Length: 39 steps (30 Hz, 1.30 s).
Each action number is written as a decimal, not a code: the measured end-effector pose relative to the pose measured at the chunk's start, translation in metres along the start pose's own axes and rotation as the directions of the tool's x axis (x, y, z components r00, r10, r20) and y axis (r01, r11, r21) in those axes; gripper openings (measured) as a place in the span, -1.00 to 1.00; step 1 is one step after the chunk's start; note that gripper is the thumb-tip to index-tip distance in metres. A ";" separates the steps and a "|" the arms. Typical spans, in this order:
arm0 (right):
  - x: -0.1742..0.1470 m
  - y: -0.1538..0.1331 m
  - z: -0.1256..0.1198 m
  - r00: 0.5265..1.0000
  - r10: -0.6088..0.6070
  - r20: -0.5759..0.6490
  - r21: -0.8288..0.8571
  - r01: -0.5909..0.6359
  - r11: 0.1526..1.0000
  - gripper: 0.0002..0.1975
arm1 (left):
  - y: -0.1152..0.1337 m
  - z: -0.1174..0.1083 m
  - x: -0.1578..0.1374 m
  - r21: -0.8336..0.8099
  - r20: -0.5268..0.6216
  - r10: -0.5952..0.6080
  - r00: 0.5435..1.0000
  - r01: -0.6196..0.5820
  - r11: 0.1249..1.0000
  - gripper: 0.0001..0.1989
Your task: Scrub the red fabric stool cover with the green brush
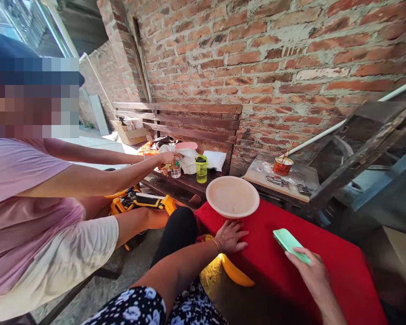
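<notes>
Red cloth (291,266) is pressed by the left hand (230,236), fingers flat and spread, just near of a pale bowl (232,197); a green phone (290,244) is gripped by the right hand (309,269); far left, a bottle (176,170) is touched by another person's hand (169,158).

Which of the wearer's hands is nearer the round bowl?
Left. The left hand lies flat on the red cloth just below the bowl; the right hand, holding a green phone, is farther off.
</notes>
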State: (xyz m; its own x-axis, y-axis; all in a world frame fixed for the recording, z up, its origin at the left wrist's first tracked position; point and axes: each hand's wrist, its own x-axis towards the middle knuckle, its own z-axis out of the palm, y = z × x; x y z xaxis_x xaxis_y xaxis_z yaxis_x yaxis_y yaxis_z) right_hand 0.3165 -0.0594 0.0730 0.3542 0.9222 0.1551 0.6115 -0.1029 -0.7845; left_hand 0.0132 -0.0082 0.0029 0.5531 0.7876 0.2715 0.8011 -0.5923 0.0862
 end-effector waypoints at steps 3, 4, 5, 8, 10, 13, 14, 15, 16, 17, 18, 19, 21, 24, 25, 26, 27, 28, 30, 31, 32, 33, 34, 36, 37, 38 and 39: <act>0.003 -0.020 0.048 0.995 -0.036 0.096 0.055 0.030 0.998 -0.53 | -0.001 0.000 -0.001 0.007 0.004 -0.002 1.000 0.001 1.000 -0.49; 0.003 -0.024 0.060 0.992 -0.054 0.110 0.063 0.048 0.997 -0.56 | -0.001 -0.001 -0.002 0.008 0.007 -0.005 1.000 0.005 1.000 -0.49; 0.003 -0.024 0.067 0.991 -0.063 0.118 0.064 0.056 0.996 -0.59 | -0.001 -0.001 -0.002 0.007 0.010 -0.009 1.000 0.009 1.000 -0.48; 0.005 -0.005 0.058 0.990 -0.045 0.132 0.032 0.041 0.999 -0.66 | 0.000 -0.001 -0.002 -0.008 0.025 -0.021 0.999 0.021 1.000 -0.49; 0.008 0.020 0.028 0.994 0.006 0.105 -0.013 -0.004 1.000 -0.65 | 0.000 -0.002 -0.002 -0.019 0.032 -0.028 0.999 0.028 0.999 -0.50; 0.013 0.059 -0.033 0.988 0.147 0.053 -0.160 -0.136 0.978 -0.61 | 0.001 -0.003 -0.001 -0.022 0.034 -0.025 0.999 0.025 0.999 -0.50; 0.013 0.068 -0.052 0.983 0.185 0.024 -0.227 -0.175 0.958 -0.59 | 0.002 -0.003 -0.001 -0.023 0.035 -0.022 0.999 0.023 0.999 -0.50; 0.013 0.075 -0.068 0.978 0.207 -0.015 -0.294 -0.203 0.934 -0.56 | 0.002 -0.004 -0.001 -0.023 0.036 -0.022 0.999 0.023 0.999 -0.50; 0.012 0.078 -0.080 0.976 0.209 -0.058 -0.348 -0.216 0.912 -0.52 | 0.002 -0.004 -0.001 -0.025 0.038 -0.025 0.999 0.026 0.999 -0.50; 0.010 0.078 -0.087 0.976 0.197 -0.097 -0.382 -0.219 0.898 -0.48 | 0.002 -0.004 -0.001 -0.029 0.038 -0.030 0.999 0.031 0.999 -0.50; 0.007 0.074 -0.087 0.975 0.182 -0.124 -0.392 -0.217 0.894 -0.46 | 0.002 -0.004 -0.001 -0.034 0.037 -0.037 0.999 0.039 0.999 -0.50; 0.004 0.068 -0.083 0.977 0.170 -0.131 -0.375 -0.207 0.904 -0.45 | 0.002 -0.003 -0.001 -0.040 0.036 -0.044 0.998 0.046 0.998 -0.50; -0.002 0.049 -0.059 0.990 0.117 -0.080 -0.270 -0.135 0.953 -0.46 | 0.002 -0.003 -0.002 -0.053 0.038 -0.052 0.998 0.054 0.997 -0.51; -0.009 0.020 -0.010 0.997 -0.040 0.065 -0.110 0.047 0.993 -0.52 | 0.002 -0.004 -0.002 -0.063 0.051 -0.054 0.997 0.057 0.996 -0.51; -0.010 0.014 0.004 0.990 -0.085 0.113 -0.087 0.095 0.992 -0.55 | 0.002 -0.004 -0.002 -0.063 0.054 -0.056 0.997 0.059 0.996 -0.51; -0.010 0.011 0.014 0.982 -0.111 0.153 -0.077 0.124 0.989 -0.57 | 0.002 -0.005 -0.002 -0.062 0.057 -0.058 0.997 0.061 0.996 -0.51; -0.009 0.010 0.019 0.976 -0.117 0.183 -0.075 0.133 0.988 -0.59 | 0.002 -0.005 -0.002 -0.062 0.060 -0.060 0.996 0.064 0.996 -0.51; -0.007 0.013 0.019 0.975 -0.106 0.194 -0.080 0.123 0.989 -0.60 | 0.002 -0.005 -0.002 -0.062 0.061 -0.062 0.996 0.066 0.996 -0.51; -0.003 0.028 0.003 0.983 -0.039 0.180 -0.110 0.059 0.992 -0.59 | 0.002 -0.006 -0.002 -0.064 0.063 -0.062 0.996 0.066 0.996 -0.51; -0.001 0.039 -0.012 0.987 0.010 0.160 -0.137 0.013 0.991 -0.57 | 0.002 -0.006 -0.002 -0.067 0.063 -0.060 0.996 0.065 0.996 -0.51; 0.001 0.050 -0.030 0.989 0.063 0.133 -0.178 -0.038 0.983 -0.54 | 0.002 -0.005 -0.002 -0.070 0.062 -0.059 0.996 0.063 0.996 -0.51; 0.001 0.062 -0.051 0.988 0.117 0.098 -0.233 -0.091 0.968 -0.51 | 0.002 -0.005 -0.002 -0.072 0.059 -0.055 0.997 0.059 0.996 -0.51; 0.001 0.072 -0.072 0.984 0.171 0.054 -0.300 -0.147 0.942 -0.49 | 0.002 -0.005 -0.002 -0.075 0.055 -0.052 0.997 0.056 0.996 -0.51; -0.002 0.085 -0.108 0.965 0.253 -0.074 -0.435 -0.260 0.862 -0.47 | 0.002 -0.005 -0.002 -0.077 0.045 -0.051 0.998 0.054 0.996 -0.52; -0.004 0.088 -0.121 0.953 0.273 -0.136 -0.478 -0.304 0.824 -0.47 | 0.002 -0.004 -0.002 -0.077 0.042 -0.052 0.998 0.055 0.995 -0.52; -0.007 0.087 -0.128 0.943 0.282 -0.178 -0.494 -0.333 0.803 -0.46 | 0.002 -0.004 -0.002 -0.078 0.041 -0.055 0.998 0.058 0.995 -0.52; -0.009 0.083 -0.130 0.939 0.283 -0.194 -0.480 -0.343 0.807 -0.44 | 0.002 -0.004 -0.002 -0.079 0.041 -0.058 0.997 0.061 0.995 -0.52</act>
State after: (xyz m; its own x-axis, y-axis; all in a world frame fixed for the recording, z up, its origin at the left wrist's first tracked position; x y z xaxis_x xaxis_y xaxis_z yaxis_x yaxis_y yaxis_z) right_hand 0.4563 -0.1247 0.0845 0.6432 0.7647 0.0400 0.7122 -0.5782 -0.3980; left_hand 0.0130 -0.0113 0.0066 0.5151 0.8268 0.2262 0.8127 -0.5549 0.1778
